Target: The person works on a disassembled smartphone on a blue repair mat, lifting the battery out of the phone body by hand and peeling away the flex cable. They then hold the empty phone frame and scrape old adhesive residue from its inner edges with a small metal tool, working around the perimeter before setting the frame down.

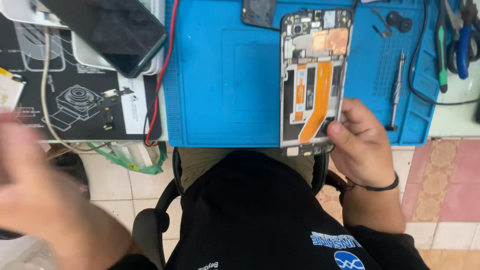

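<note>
At centre right of the frame, the right hand (361,145) grips the lower right edge of an opened smartphone with exposed orange flex cable (313,80), lying on a blue rubber work mat (225,75). The left hand (35,195), lower left, is blurred; its fingers cannot be made out.

Left hand (37,195) motion-blurred, fingers unreadable, partly cut by left edge. Dark phone (107,30) and black part (259,12) cropped at top edge. Scissors (462,42) cropped top right. Small bits (381,22) on blue mat (225,75) too tiny to identify.
</note>
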